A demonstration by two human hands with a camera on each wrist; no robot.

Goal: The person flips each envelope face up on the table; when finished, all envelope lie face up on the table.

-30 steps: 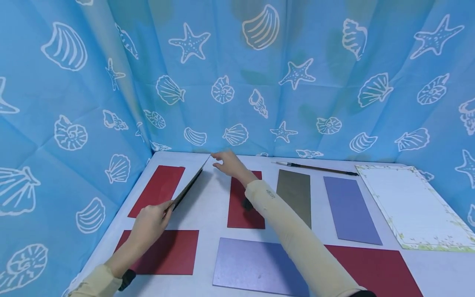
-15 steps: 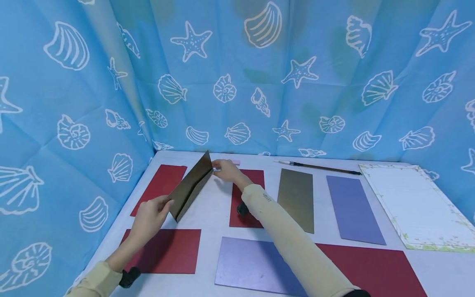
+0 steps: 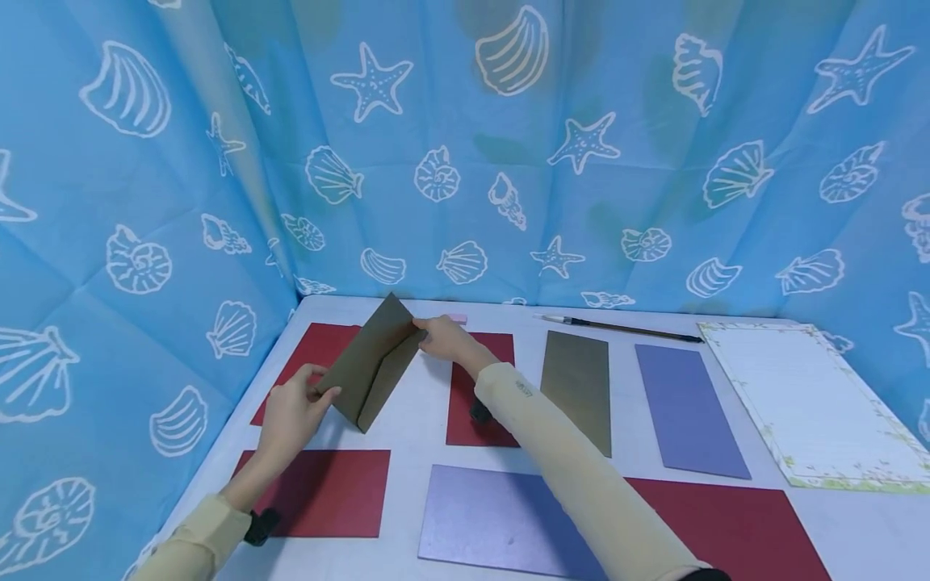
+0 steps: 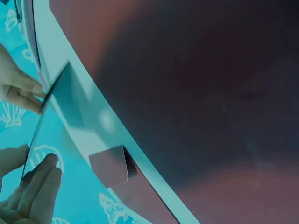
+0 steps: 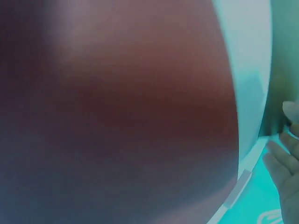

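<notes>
Both hands hold a dark brown paper envelope (image 3: 352, 367) tilted above the table, its flap side toward the head camera. My left hand (image 3: 289, 413) pinches the near left end between thumb and fingers. At the far right end, my right hand (image 3: 449, 339) pinches the edge near the flap. Seen from the left wrist, the envelope (image 4: 36, 128) is nearly edge-on, between the left hand (image 4: 35, 193) and the right hand (image 4: 17, 86). In the right wrist view the right hand (image 5: 286, 163) shows only partly, at the frame's edge.
Red envelopes (image 3: 327, 492), purple envelopes (image 3: 690, 411) and another brown envelope (image 3: 579, 387) lie flat on the white-covered table (image 3: 403, 516). A writing brush (image 3: 632, 329) and small pink block (image 3: 457, 319) lie at the back. Bordered paper (image 3: 814, 403) lies right. A shell-patterned curtain (image 3: 436, 218) stands behind.
The brown envelope has turned from nearly edge-on to showing its flap side. My right hand has moved slightly down onto its far end; the left keeps its grip.
</notes>
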